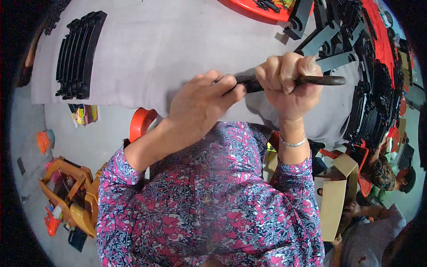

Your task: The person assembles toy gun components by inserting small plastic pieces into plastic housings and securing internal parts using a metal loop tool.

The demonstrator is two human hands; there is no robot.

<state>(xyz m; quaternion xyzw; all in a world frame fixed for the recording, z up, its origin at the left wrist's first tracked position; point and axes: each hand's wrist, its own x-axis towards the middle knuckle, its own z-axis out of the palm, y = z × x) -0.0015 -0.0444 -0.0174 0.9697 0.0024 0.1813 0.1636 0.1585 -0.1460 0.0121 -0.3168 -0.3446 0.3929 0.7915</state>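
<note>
Currently, our right hand clenches a black bar over the surface, one end jutting right; our left hand grips its left part.

Long dark piece, roughly level, middle partly hidden, right end rounded

Well left of the left hand, a pale cloth-covered table bore a row of black parts; beyond the right hand, it bore a red tray and heaped black bars.
</note>
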